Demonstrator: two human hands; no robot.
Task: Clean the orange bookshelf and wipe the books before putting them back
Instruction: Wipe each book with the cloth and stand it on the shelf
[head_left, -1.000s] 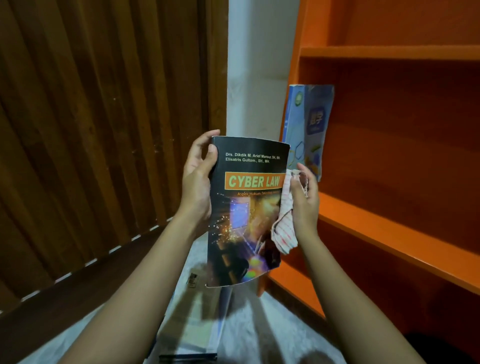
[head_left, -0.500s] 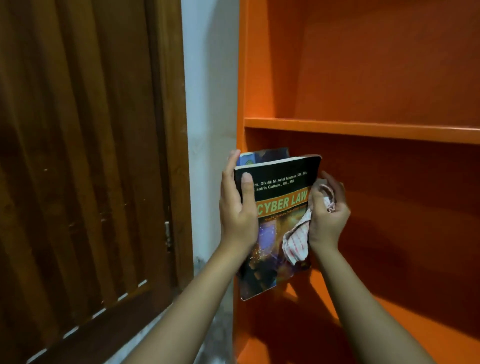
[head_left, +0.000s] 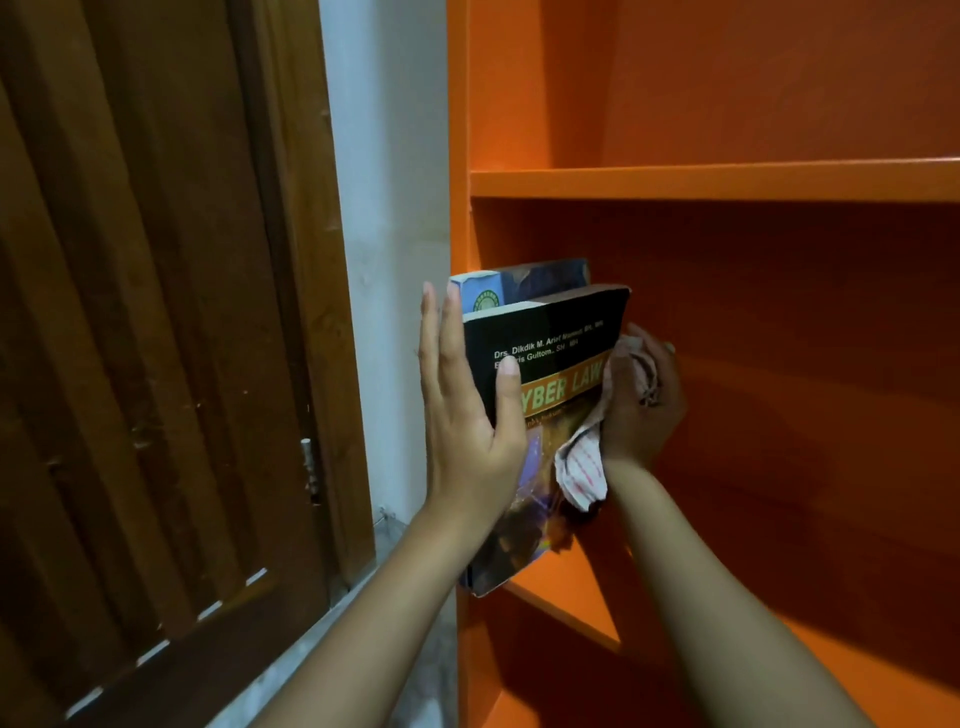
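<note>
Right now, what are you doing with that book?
A person is putting a black paperback book titled Cyber Law into the orange bookshelf. The left hand holds its spine side, thumb on the cover. The right hand grips a bunched white cloth with red stripes against the book's other edge. The book is tilted, beside a blue book that stands at the compartment's left end.

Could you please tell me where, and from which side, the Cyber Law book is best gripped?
Grip the Cyber Law book by its spine edge near the top, coming from the left front with the thumb on the cover, as the left hand does. It stands nearly upright with the blue book behind it, so its back is likely blocked.
</note>
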